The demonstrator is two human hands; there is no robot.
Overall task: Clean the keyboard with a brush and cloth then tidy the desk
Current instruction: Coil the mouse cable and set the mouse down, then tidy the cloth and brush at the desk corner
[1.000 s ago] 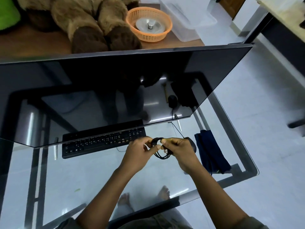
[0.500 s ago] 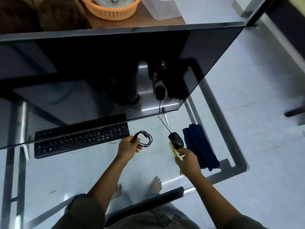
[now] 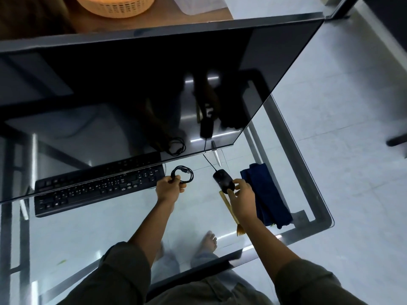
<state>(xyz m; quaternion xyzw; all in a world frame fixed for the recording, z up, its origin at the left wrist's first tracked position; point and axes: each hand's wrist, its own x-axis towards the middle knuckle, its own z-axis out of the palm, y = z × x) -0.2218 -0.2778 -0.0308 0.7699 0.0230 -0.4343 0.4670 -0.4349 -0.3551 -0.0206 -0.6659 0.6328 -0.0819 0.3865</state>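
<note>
A black keyboard (image 3: 97, 190) lies on the glass desk (image 3: 88, 238), its far edge under the monitor. My left hand (image 3: 169, 188) is shut on a coiled black cable (image 3: 184, 173) just right of the keyboard. My right hand (image 3: 242, 198) grips a black mouse (image 3: 222, 180) by its near end, thumb and fingers on either side. A wooden-handled brush (image 3: 230, 209) lies under my right wrist, bristles toward me. A folded dark blue cloth (image 3: 267, 198) lies right of the hand.
A large dark monitor (image 3: 132, 89) fills the upper half and overhangs the keyboard. The mouse wire runs back under it. An orange basket (image 3: 116, 6) and a clear plastic box (image 3: 198, 4) sit behind. The desk's right edge (image 3: 308, 183) is near the cloth.
My hands, together on the cable coil a second ago, have parted. The left keeps the coil; the right went to the mouse and now grips it. The camera tilted down.
</note>
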